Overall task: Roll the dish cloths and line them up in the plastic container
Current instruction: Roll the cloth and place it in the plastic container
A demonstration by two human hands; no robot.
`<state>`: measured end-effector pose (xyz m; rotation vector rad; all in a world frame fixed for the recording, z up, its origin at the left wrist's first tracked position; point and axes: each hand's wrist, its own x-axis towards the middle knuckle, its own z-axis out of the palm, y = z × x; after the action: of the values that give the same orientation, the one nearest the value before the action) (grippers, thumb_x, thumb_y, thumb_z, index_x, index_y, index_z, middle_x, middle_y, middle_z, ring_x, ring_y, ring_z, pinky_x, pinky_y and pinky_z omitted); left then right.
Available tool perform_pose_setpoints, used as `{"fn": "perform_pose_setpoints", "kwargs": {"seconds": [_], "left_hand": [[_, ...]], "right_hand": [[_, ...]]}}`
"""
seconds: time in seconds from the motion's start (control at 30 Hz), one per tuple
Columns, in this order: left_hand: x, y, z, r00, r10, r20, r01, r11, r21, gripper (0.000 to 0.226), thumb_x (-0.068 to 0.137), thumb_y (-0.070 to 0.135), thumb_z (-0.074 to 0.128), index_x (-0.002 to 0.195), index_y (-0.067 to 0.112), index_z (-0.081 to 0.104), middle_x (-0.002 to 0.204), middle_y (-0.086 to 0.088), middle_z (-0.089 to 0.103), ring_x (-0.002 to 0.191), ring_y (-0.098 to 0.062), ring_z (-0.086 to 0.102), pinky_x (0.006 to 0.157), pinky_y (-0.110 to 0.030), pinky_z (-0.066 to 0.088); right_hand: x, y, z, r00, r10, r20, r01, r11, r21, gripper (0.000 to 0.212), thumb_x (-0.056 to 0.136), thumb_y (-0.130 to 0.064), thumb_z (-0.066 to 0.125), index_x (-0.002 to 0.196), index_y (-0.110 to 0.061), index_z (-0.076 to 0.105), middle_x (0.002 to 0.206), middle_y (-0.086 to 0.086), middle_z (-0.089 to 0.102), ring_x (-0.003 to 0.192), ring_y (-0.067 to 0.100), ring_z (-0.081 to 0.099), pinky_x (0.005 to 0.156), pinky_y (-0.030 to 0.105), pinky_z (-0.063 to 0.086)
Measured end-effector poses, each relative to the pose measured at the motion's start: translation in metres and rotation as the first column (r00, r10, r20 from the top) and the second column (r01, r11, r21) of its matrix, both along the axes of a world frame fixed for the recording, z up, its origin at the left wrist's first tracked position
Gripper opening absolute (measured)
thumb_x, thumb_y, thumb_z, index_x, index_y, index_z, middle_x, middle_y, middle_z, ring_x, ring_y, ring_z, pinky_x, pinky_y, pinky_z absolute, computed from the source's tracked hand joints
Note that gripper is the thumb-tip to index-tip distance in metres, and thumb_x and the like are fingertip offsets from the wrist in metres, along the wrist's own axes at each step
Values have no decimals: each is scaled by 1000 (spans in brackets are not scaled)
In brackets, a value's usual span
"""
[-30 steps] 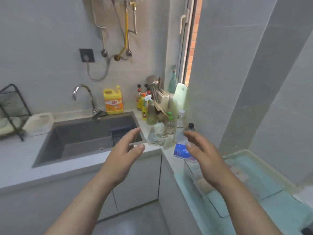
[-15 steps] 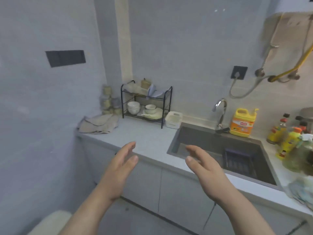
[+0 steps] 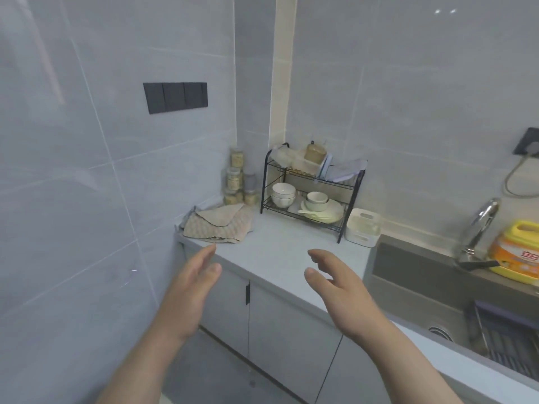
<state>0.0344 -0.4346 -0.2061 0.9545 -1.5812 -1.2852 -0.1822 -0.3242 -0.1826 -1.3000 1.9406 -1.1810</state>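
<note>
Dish cloths (image 3: 217,224) sat heaped in the counter's left corner, looking soft and floppy (I'd grab a loose edge). Left hand (image 3: 186,290) and right hand (image 3: 339,290) hovered spread, holding nothing.

The yellow detergent bottle (image 3: 514,253) is cut off by the right edge of the frame, and its label is too blurred to read. The sink (image 3: 414,272) runs out of the frame at lower right, as does the dark basket (image 3: 504,342) inside it. Only part of the wall socket (image 3: 526,145) shows at the right edge. In the pile of dish cloths (image 3: 217,224), left of centre, the top cloth hides the lower layers, so their number cannot be told. The jars (image 3: 236,182) in the corner and the items on the upper shelf of the rack (image 3: 351,205) are too blurred to identify. The bottom edge cuts off the left forearm (image 3: 140,360) and the right forearm (image 3: 408,363).
</note>
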Motion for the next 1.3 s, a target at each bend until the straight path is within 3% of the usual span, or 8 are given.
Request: {"fn": "perform_pose_setpoints", "kwargs": {"seconds": [0.1,0.3,0.47,0.7,0.8,1.0,1.1,1.3], "left_hand": [[-14,-31,-13,999,6,34,-7,1000,26,47,81,42,55,127,37,48,135,16,48,127,0,41,105,-23,28],[-51,-122,-21,993,69,96,-75,995,63,64,58,66,51,118,45,49,135,18,49,128,0,41,109,-29,29],[-87,-200,-25,982,118,150,-131,988,84,53,73,52,51,125,40,50,140,14,47,129,-1,40,108,-26,28],[-104,-270,-30,968,144,206,-170,979,115,64,57,70,53,118,46,53,135,18,49,125,1,42,102,-24,29],[-107,-306,-32,967,145,210,-172,978,117,54,68,62,55,118,44,54,136,18,49,126,1,42,103,-25,29],[-122,-407,-49,971,58,233,-88,989,119,29,93,40,54,121,41,53,133,15,51,123,-5,46,88,-19,38],[-128,-462,-63,958,-31,286,-1,994,109,18,96,42,50,112,50,51,122,27,51,119,-2,45,99,-27,36],[-135,-571,-110,925,-184,333,109,967,230,37,98,39,46,134,31,49,133,18,48,122,-2,44,103,-26,32]], "right_hand": [[-15,-40,-12,1000,9,25,-9,999,34,43,95,-41,49,137,-42,41,134,-23,43,127,5,43,98,25,34],[-62,-144,-33,996,49,79,-51,998,27,41,96,-36,50,137,-38,42,136,-19,44,127,3,41,98,23,33],[-108,-235,-43,990,73,121,-77,997,27,41,97,-36,47,138,-36,44,137,-19,46,126,1,40,98,24,33],[-129,-326,-62,984,120,133,-128,990,56,39,98,-34,47,136,-33,45,137,-13,48,127,5,41,96,24,33],[-135,-352,-67,983,142,117,-153,984,93,38,98,-33,46,136,-33,45,136,-14,48,126,5,42,96,24,33],[-147,-415,-68,987,32,155,-54,989,137,31,99,-28,46,129,-33,50,128,-17,52,118,3,47,91,23,36],[-141,-454,-75,988,-38,150,16,989,148,31,98,-27,48,128,-33,52,126,-17,53,113,0,49,89,22,37],[-113,-545,-114,975,-162,150,126,966,227,32,98,-20,47,129,-27,53,126,-15,54,115,3,49,94,22,36]]}}
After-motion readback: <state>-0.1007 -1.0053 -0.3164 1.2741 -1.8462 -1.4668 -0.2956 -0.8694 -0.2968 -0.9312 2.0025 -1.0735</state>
